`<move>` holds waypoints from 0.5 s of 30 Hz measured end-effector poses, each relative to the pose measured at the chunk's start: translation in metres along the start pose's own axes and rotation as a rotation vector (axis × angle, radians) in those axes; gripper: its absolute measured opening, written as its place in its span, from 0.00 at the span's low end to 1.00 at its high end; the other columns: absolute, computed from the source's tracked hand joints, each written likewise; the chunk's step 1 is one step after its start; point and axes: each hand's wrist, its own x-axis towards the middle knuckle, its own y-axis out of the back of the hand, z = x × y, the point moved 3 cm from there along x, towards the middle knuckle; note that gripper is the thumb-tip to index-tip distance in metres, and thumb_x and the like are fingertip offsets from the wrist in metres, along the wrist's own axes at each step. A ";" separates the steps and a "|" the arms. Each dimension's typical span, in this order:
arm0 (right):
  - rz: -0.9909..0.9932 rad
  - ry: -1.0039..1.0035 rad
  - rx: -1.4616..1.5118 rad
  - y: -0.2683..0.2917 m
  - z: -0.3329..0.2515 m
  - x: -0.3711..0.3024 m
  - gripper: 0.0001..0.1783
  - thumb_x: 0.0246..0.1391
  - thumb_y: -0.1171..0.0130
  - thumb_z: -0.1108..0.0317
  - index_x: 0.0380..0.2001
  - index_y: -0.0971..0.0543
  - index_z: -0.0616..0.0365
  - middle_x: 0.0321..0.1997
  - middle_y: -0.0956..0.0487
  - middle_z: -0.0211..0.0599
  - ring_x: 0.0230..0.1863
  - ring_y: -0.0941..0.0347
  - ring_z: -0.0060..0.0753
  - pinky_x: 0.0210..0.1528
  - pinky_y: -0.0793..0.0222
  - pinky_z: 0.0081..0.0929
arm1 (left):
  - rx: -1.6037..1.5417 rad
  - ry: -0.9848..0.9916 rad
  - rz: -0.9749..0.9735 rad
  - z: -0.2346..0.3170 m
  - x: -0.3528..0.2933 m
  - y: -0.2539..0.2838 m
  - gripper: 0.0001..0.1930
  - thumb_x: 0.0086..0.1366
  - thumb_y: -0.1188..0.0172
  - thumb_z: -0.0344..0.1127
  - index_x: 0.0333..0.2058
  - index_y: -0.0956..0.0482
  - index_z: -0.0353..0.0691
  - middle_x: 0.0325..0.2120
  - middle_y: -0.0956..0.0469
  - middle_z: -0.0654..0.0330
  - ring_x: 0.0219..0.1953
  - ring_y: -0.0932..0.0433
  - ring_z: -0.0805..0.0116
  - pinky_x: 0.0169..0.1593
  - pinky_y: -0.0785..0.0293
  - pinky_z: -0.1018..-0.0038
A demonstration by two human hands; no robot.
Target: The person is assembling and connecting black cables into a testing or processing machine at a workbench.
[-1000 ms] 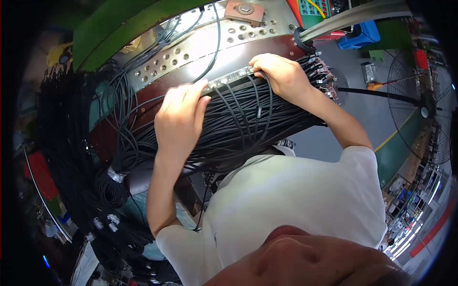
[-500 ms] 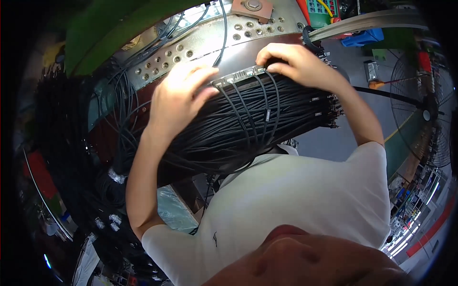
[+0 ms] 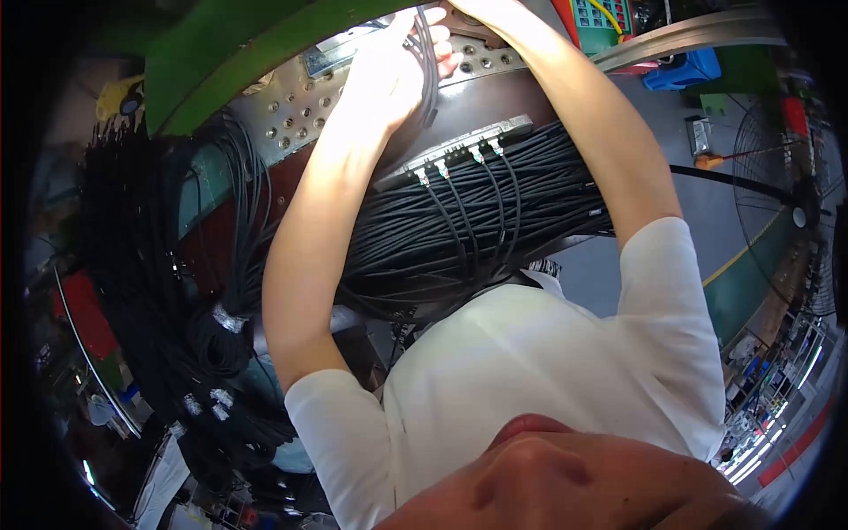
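Note:
At the lit upper part of the view, my left hand is closed round a few black cables that hang in a loop beside its fingers. My right hand reaches to the top edge near a bolted block; its fingers are cut off or hidden there. Below both hands lies a narrow metal holder with several small cable plugs along its near side. Thin black leads run from these plugs toward me, over a thick bundle of black cables.
A green machine cover overhangs the upper left, above a metal plate with holes. More black cables hang at the left. A blue object and a floor fan stand at the right.
Both hands have left the metal holder and moved up and away from me. Cables that lay over the plate with holes are now in my left hand.

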 end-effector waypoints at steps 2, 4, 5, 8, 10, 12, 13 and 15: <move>0.125 0.019 -0.010 0.010 -0.005 -0.004 0.17 0.53 0.45 0.61 0.43 0.25 0.60 0.41 0.24 0.45 0.40 0.28 0.42 0.42 0.32 0.36 | 0.064 0.078 0.167 0.000 -0.021 -0.032 0.22 0.72 0.60 0.44 0.50 0.34 0.26 0.29 0.29 0.58 0.29 0.29 0.70 0.41 0.28 0.69; 0.238 0.062 0.012 0.014 -0.017 -0.008 0.15 0.53 0.44 0.61 0.41 0.23 0.60 0.37 0.22 0.44 0.37 0.26 0.42 0.39 0.31 0.36 | 0.258 0.127 0.501 -0.007 -0.053 -0.069 0.23 0.71 0.59 0.44 0.51 0.35 0.25 0.23 0.32 0.63 0.21 0.34 0.74 0.35 0.30 0.72; 0.293 0.083 0.033 0.015 -0.027 -0.011 0.14 0.52 0.44 0.62 0.39 0.22 0.60 0.36 0.22 0.44 0.35 0.26 0.41 0.37 0.30 0.36 | 0.265 0.124 0.563 -0.012 -0.061 -0.078 0.20 0.72 0.60 0.44 0.43 0.31 0.29 0.19 0.36 0.67 0.18 0.39 0.78 0.28 0.34 0.77; 0.103 -0.108 0.279 0.022 -0.051 -0.015 0.15 0.53 0.43 0.60 0.37 0.22 0.61 0.33 0.21 0.43 0.32 0.26 0.39 0.36 0.30 0.34 | 0.189 0.113 0.394 -0.005 -0.091 -0.068 0.15 0.70 0.57 0.42 0.26 0.32 0.40 0.12 0.40 0.69 0.13 0.42 0.79 0.19 0.43 0.79; -0.071 -0.313 0.479 0.032 -0.046 -0.014 0.15 0.53 0.43 0.59 0.34 0.21 0.62 0.30 0.21 0.42 0.30 0.26 0.37 0.34 0.30 0.33 | 0.135 0.188 0.301 0.002 -0.134 -0.093 0.15 0.70 0.57 0.42 0.24 0.34 0.44 0.09 0.43 0.70 0.10 0.47 0.79 0.17 0.47 0.79; -0.205 -0.356 0.334 0.042 -0.040 -0.019 0.15 0.54 0.44 0.60 0.34 0.21 0.62 0.30 0.21 0.43 0.30 0.26 0.37 0.34 0.30 0.32 | 0.096 -0.271 0.278 0.047 -0.198 -0.093 0.16 0.71 0.60 0.42 0.23 0.37 0.46 0.10 0.45 0.69 0.09 0.50 0.77 0.17 0.51 0.77; -0.360 -0.362 0.216 0.040 -0.042 -0.021 0.14 0.54 0.46 0.61 0.34 0.21 0.62 0.30 0.21 0.43 0.30 0.26 0.38 0.34 0.30 0.31 | 0.223 -0.540 0.217 0.085 -0.217 -0.094 0.17 0.71 0.59 0.44 0.23 0.36 0.44 0.11 0.47 0.69 0.13 0.48 0.78 0.19 0.51 0.76; -0.138 0.331 -0.019 0.021 -0.034 -0.059 0.14 0.52 0.43 0.57 0.37 0.22 0.53 0.32 0.26 0.35 0.37 0.29 0.38 0.40 0.33 0.32 | 0.979 -1.038 0.788 0.182 -0.299 -0.075 0.18 0.69 0.55 0.47 0.29 0.31 0.38 0.16 0.37 0.65 0.21 0.37 0.74 0.27 0.39 0.78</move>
